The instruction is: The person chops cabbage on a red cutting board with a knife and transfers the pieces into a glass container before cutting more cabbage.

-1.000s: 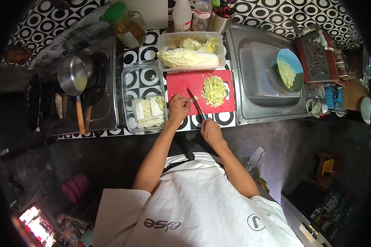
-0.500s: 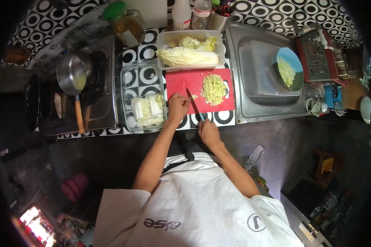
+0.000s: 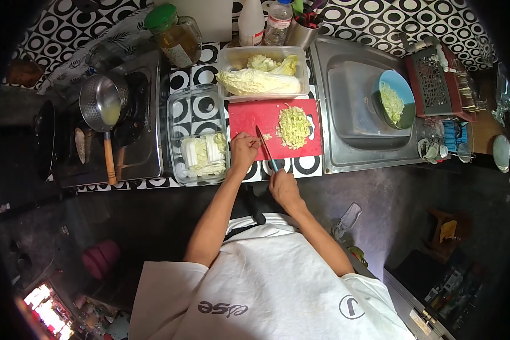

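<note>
While the right hand grips the knife by its light blue handle, the blade slants up and away to the left of that hand, over the red cutting board, its tip pointing away from the person. Just left of the blade is the left hand, its fingers curled and drawn together over the near left part of the board; whether they pinch a piece is too small to tell. A few small pale bits lie just right of the blade, beyond the right hand. Farther to the right on the same board sits a heap of chopped cabbage — ahead of the right hand and slightly to its right.

Straight beyond both hands, at the far edge of the board, a plastic container holds larger pieces of napa cabbage. To the left of the left hand, a glass container on the patterned tabletop has cut cabbage leaves in its near part. Farther left, a saucepan rests on the stove, its wooden handle toward the person. Well to the right of the right hand — over the sink — is a blue bowl of shredded cabbage.
</note>
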### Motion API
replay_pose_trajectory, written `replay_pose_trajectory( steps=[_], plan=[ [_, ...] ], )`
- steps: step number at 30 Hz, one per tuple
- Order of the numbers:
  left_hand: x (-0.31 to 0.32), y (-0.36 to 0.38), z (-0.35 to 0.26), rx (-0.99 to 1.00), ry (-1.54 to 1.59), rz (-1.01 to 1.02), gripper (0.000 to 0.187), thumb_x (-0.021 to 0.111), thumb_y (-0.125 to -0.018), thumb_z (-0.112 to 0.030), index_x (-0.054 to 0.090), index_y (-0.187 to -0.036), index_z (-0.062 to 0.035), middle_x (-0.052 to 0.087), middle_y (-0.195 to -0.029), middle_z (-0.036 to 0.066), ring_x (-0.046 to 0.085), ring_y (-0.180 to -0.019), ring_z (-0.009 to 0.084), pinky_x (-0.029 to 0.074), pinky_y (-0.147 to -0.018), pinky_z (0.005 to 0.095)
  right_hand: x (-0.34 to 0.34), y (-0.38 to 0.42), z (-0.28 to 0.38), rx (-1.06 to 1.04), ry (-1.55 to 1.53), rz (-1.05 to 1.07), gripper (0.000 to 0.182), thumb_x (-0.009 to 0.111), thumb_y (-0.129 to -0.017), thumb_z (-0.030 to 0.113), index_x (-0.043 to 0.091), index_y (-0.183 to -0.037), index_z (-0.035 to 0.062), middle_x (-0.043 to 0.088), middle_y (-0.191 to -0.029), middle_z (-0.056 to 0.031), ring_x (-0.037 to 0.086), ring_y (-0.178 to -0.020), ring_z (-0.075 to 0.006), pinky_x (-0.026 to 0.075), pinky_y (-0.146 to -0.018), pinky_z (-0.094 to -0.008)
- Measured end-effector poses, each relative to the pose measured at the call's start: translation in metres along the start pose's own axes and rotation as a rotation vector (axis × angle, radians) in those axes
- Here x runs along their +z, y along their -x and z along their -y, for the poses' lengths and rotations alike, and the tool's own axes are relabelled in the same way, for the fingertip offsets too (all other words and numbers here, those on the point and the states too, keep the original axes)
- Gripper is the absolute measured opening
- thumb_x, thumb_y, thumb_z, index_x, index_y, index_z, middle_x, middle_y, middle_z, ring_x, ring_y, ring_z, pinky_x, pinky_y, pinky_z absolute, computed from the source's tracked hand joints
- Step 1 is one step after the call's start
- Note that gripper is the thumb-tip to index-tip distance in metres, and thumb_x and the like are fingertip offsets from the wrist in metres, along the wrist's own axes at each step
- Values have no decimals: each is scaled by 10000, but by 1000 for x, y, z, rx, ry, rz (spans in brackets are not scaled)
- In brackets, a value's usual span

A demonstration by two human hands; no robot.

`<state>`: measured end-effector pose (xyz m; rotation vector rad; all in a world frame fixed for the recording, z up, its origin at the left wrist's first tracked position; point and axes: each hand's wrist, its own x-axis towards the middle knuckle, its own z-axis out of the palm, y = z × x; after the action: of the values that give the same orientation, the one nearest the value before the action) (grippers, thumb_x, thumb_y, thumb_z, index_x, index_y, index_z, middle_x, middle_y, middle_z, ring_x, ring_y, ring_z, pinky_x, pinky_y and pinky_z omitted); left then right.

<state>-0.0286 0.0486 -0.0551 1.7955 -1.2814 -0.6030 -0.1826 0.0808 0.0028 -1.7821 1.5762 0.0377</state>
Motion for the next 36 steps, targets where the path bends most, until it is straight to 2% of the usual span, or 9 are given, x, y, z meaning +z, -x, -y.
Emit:
replay_pose_trajectory(
  steps=[4,6,8,10,11,14,20,23,36],
  plan=[
    [-3,2,-2,-76,-4,41,100,680,-658,-39,687,-758,-29,580,-692,120,569,-607,247,463,-574,341,7,-5,-6,17,42,-7,318,454,-890,227,519,-821,-77,580,-710,-324,591,-741,-475,480,-676,-527],
    [0,1,-2,-39,20,1,109,687,-655,-46,693,-764,-37,570,-674,91,555,-590,204,455,-572,309,2,-6,-6,-35,37,-17,325,446,-896,231,518,-825,-78,583,-711,-319,592,-741,-475,480,-680,-526],
    [-2,0,0,-28,-5,12,112,663,-658,-25,689,-767,-32,564,-666,88,554,-591,200,460,-577,303,1,-3,-3,-20,51,-7,324,447,-895,231,519,-829,-78,585,-710,-316,593,-741,-474,480,-681,-524],
    [-4,-1,-4,-61,41,26,108,661,-647,-18,678,-754,-22,581,-699,113,578,-617,235,472,-577,331,5,3,-10,-34,67,-8,319,447,-893,227,522,-833,-78,586,-716,-315,593,-745,-473,479,-681,-525],
    [-5,-1,-5,-63,35,23,114,661,-653,-9,682,-762,-34,566,-671,92,551,-593,197,458,-576,301,5,3,-13,-18,83,-18,317,448,-892,225,524,-833,-77,587,-722,-317,593,-748,-473,479,-683,-525],
    [-3,-1,-1,-56,7,1,116,668,-643,-17,684,-755,-42,567,-675,91,550,-600,193,456,-577,298,1,-11,-13,-15,78,1,309,451,-888,219,522,-849,-79,586,-744,-325,591,-761,-474,479,-688,-523],
    [-3,1,0,-55,-13,6,109,682,-632,-48,688,-741,-52,569,-674,94,540,-583,197,451,-569,307,-10,-20,8,-85,-7,45,323,473,-870,200,564,-754,-87,571,-762,-345,582,-786,-474,478,-698,-519],
    [-2,1,3,-57,-4,9,104,681,-634,-56,691,-738,-54,569,-674,92,538,-580,198,450,-571,309,8,-4,-2,-19,33,11,319,474,-882,225,528,-827,-84,577,-726,-332,588,-756,-475,482,-678,-520],
    [-6,-1,-4,-70,-18,46,91,698,-658,-81,682,-735,-34,577,-678,88,547,-564,186,459,-574,293,-1,-14,-5,-25,45,24,281,458,-880,198,521,-852,-75,583,-748,-324,588,-768,-473,473,-697,-527]
  ],
)
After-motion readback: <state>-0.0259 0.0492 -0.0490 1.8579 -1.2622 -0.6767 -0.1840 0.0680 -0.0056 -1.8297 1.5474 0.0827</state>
